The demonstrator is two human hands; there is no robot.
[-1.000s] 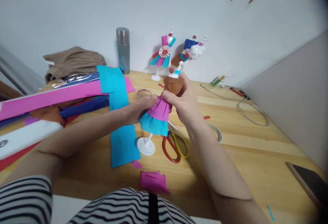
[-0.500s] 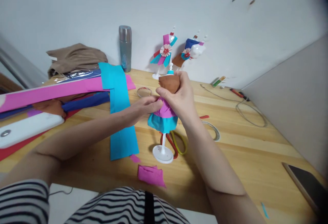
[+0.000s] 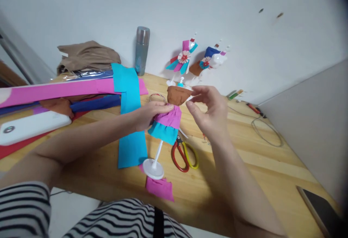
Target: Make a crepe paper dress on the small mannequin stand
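A miniature dress form [image 3: 153,169] on a white stand leans to the right. It wears a brown crepe-paper top [image 3: 178,95] over a pink and blue tiered skirt [image 3: 164,132]. At the waist, my left hand [image 3: 152,114] grips the dress form, thumb across the front. Just right of the brown top is my right hand [image 3: 209,109], its thumb and fingers apart; whether a fingertip touches the top's edge is unclear. Red-and-yellow-handled scissors [image 3: 181,154] lie below the skirt. A pink paper scrap [image 3: 160,189] is partly behind the stand's base.
Blue crepe paper [image 3: 132,143] lies left of the dress form, beside pink strips [image 3: 67,91] and a white phone [image 3: 35,127]. A steel flask [image 3: 141,51] and other dressed forms [image 3: 183,57] stand by the wall. A dark phone [image 3: 320,209] is at right, a cable [image 3: 268,142] beyond.
My right hand has come off the dress form and moved right, fingers spreading. The dress form has tilted, its base shifting left, and the scissors show more fully. My left hand keeps its hold.
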